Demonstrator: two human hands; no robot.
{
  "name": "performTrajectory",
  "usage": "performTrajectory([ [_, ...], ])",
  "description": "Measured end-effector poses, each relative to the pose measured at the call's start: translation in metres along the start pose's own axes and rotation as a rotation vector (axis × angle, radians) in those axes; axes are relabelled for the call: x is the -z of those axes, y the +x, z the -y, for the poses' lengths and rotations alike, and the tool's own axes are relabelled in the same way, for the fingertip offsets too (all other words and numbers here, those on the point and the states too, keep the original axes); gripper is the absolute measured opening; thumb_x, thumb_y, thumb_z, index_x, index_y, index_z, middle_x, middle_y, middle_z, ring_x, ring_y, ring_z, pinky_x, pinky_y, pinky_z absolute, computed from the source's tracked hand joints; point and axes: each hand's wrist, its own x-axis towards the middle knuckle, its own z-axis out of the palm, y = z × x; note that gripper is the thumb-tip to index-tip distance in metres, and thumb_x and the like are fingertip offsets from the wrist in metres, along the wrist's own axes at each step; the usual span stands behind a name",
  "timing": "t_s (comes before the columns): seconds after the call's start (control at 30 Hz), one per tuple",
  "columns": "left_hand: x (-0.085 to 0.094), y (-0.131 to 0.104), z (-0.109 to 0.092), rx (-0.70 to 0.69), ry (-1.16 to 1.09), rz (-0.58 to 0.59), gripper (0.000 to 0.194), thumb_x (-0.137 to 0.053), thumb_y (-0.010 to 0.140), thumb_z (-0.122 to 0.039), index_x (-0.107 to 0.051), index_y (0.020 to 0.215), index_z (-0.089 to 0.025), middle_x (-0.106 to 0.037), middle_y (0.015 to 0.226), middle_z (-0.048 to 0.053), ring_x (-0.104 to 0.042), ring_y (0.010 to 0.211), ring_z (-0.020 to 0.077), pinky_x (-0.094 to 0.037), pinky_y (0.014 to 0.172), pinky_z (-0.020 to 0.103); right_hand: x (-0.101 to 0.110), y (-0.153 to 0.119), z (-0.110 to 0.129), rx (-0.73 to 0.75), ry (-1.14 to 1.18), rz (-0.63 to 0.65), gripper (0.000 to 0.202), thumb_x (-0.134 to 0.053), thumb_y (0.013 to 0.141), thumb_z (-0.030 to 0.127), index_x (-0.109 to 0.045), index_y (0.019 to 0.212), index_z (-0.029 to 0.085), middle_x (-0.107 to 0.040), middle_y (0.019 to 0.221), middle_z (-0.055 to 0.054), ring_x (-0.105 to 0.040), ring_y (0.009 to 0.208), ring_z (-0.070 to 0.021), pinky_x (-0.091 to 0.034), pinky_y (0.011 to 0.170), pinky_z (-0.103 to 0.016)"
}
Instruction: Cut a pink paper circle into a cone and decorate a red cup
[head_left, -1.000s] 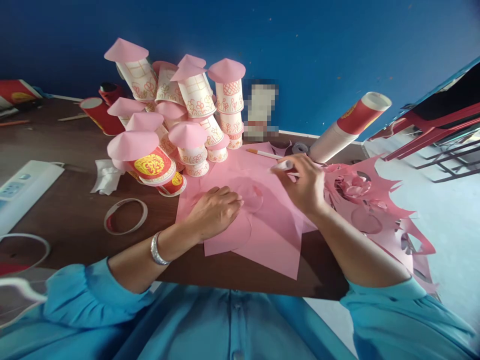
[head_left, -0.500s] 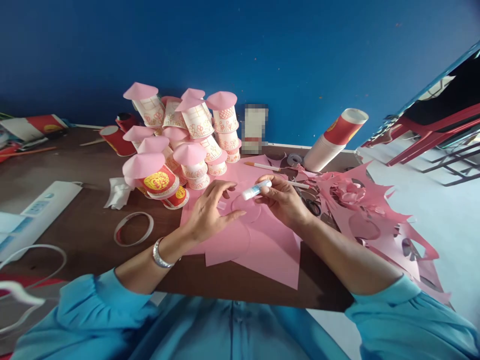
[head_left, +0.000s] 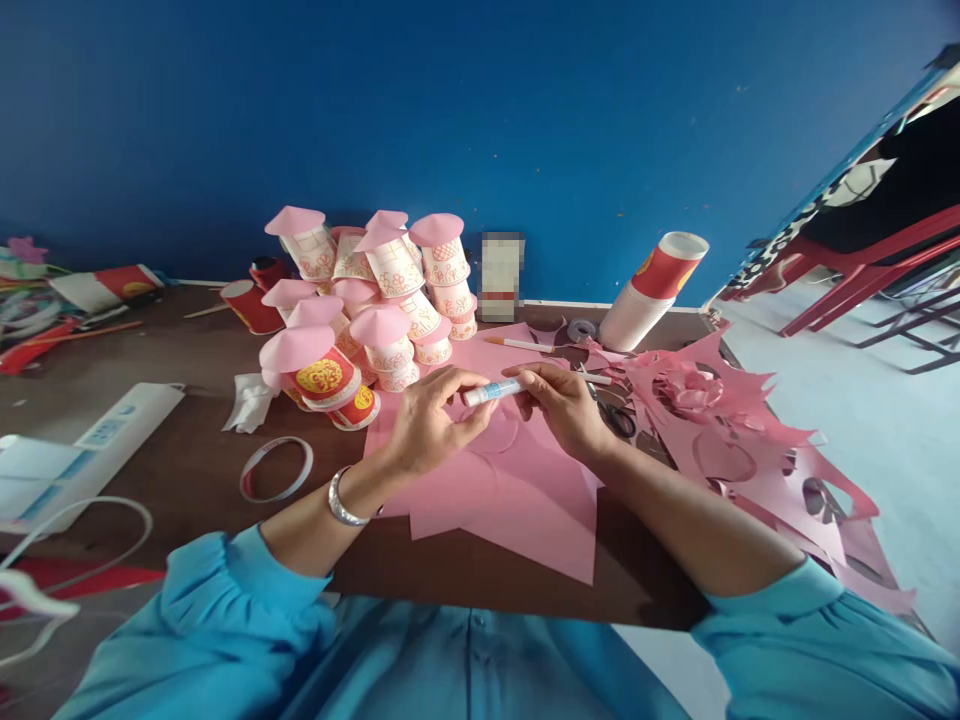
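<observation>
A white and light-blue glue stick [head_left: 493, 391] lies level between my two hands, over the pink paper [head_left: 532, 510]. My right hand [head_left: 566, 405] pinches its right end between thumb and fingers. Around the left end, the thumb and forefinger of my left hand [head_left: 431, 425] close in; the exact contact is partly hidden. Faint round outlines show on the pink paper below. Just beyond my left hand stand stacked paper cups [head_left: 394, 360] with pink cone roofs and drawn patterns. Black-handled scissors [head_left: 616, 418] lie right of my right hand.
Cut pink scraps [head_left: 735, 450] cover the table's right side. A tilted stack of paper cups [head_left: 637, 315] leans near the blue wall. At left are a roll of tape [head_left: 276, 470], crumpled tissue [head_left: 250, 402] and a power strip [head_left: 112, 440]. A marker [head_left: 519, 344] lies behind my hands.
My left hand has moved right and its thumb and forefinger have come to the glue stick's left end. The glue stick has shifted slightly left in my right hand. The view has tilted up a little.
</observation>
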Motion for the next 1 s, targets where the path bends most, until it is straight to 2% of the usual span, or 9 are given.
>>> performTrajectory([
  [0.13, -0.003, 0.0, 0.008, 0.147, -0.092, -0.019, 0.008, -0.074, 0.087, -0.026, -0.071, 0.09, -0.019, -0.076, 0.08, 0.001, -0.061, 0.066, 0.0117, -0.052, 0.064, 0.026, 0.002, 0.003, -0.001, 0.053, -0.049, 0.012, 0.038, -0.084, 0.083, 0.055, -0.078, 0.101, 0.022, -0.073, 0.081, -0.001, -0.068, 0.071, -0.0147, -0.061, 0.069, -0.032],
  [0.23, -0.004, -0.001, 0.011, 0.198, -0.138, -0.01, 0.01, -0.072, 0.088, -0.028, -0.072, 0.09, -0.018, -0.076, 0.079, 0.001, -0.06, 0.064, 0.0116, -0.051, 0.061, 0.026, 0.002, 0.003, 0.0, 0.03, -0.011, 0.035, 0.043, -0.085, 0.081, 0.056, -0.075, 0.104, 0.022, -0.073, 0.084, -0.001, -0.071, 0.073, -0.0157, -0.062, 0.068, -0.032],
  [0.3, -0.003, -0.002, 0.012, 0.189, -0.125, 0.001, 0.009, -0.072, 0.088, -0.027, -0.072, 0.09, -0.019, -0.076, 0.08, 0.002, -0.061, 0.066, 0.0117, -0.051, 0.063, 0.026, 0.0, 0.003, 0.001, -0.014, -0.019, 0.05, 0.045, -0.079, 0.086, 0.061, -0.073, 0.102, 0.02, -0.07, 0.078, 0.0, -0.07, 0.067, -0.0148, -0.06, 0.061, -0.029],
  [0.37, -0.002, -0.004, 0.012, 0.158, -0.097, 0.006, 0.007, -0.073, 0.087, -0.024, -0.072, 0.09, -0.019, -0.077, 0.082, 0.002, -0.062, 0.068, 0.0119, -0.053, 0.066, 0.026, -0.001, 0.003, 0.003, -0.05, -0.066, 0.055, 0.045, -0.073, 0.09, 0.063, -0.07, 0.092, 0.018, -0.066, 0.069, 0.001, -0.065, 0.056, -0.0126, -0.055, 0.053, -0.027],
  [0.43, -0.002, -0.005, 0.012, 0.136, -0.079, 0.008, 0.006, -0.073, 0.086, -0.022, -0.072, 0.091, -0.019, -0.078, 0.083, 0.002, -0.063, 0.069, 0.0119, -0.054, 0.068, 0.026, -0.001, 0.002, 0.002, -0.05, -0.102, 0.045, 0.044, -0.076, 0.089, 0.061, -0.069, 0.086, 0.017, -0.066, 0.066, 0.002, -0.063, 0.053, -0.0116, -0.053, 0.051, -0.026],
  [0.6, -0.002, -0.008, 0.016, 0.134, -0.089, -0.016, 0.009, -0.073, 0.087, -0.026, -0.072, 0.093, -0.019, -0.078, 0.082, 0.002, -0.065, 0.069, 0.012, -0.053, 0.063, 0.025, 0.0, 0.003, -0.003, -0.036, -0.017, 0.058, 0.035, -0.086, 0.082, 0.05, -0.071, 0.094, 0.02, -0.075, 0.081, -0.002, -0.072, 0.071, -0.0157, -0.061, 0.067, -0.032],
  [0.83, -0.001, -0.008, 0.013, 0.155, -0.114, -0.018, 0.008, -0.072, 0.088, -0.027, -0.07, 0.087, -0.019, -0.077, 0.078, 0.001, -0.063, 0.066, 0.0118, -0.054, 0.063, 0.026, -0.001, 0.005, 0.001, 0.061, 0.004, 0.067, 0.027, -0.092, 0.076, 0.038, -0.071, 0.077, 0.022, -0.07, 0.096, -0.003, -0.067, 0.084, -0.0152, -0.062, 0.073, -0.031],
  [0.93, -0.002, -0.009, 0.015, 0.144, -0.117, -0.018, 0.008, -0.073, 0.089, -0.026, -0.07, 0.088, -0.018, -0.075, 0.077, 0.001, -0.064, 0.066, 0.0116, -0.053, 0.062, 0.025, 0.0, 0.004, 0.0, -0.033, 0.046, 0.084, 0.03, -0.09, 0.079, 0.043, -0.073, 0.094, 0.023, -0.072, 0.094, -0.003, -0.069, 0.083, -0.0159, -0.063, 0.073, -0.032],
  [1.0, 0.0, -0.009, 0.02, 0.124, -0.116, 0.031, 0.014, -0.076, 0.089, -0.03, -0.071, 0.096, -0.018, -0.077, 0.085, 0.003, -0.067, 0.072, 0.0127, -0.054, 0.065, 0.025, 0.002, 0.004, -0.001, -0.122, 0.051, 0.113, 0.038, -0.087, 0.081, 0.048, -0.073, 0.105, 0.021, -0.074, 0.091, -0.003, -0.071, 0.079, -0.0165, -0.063, 0.071, -0.032],
])
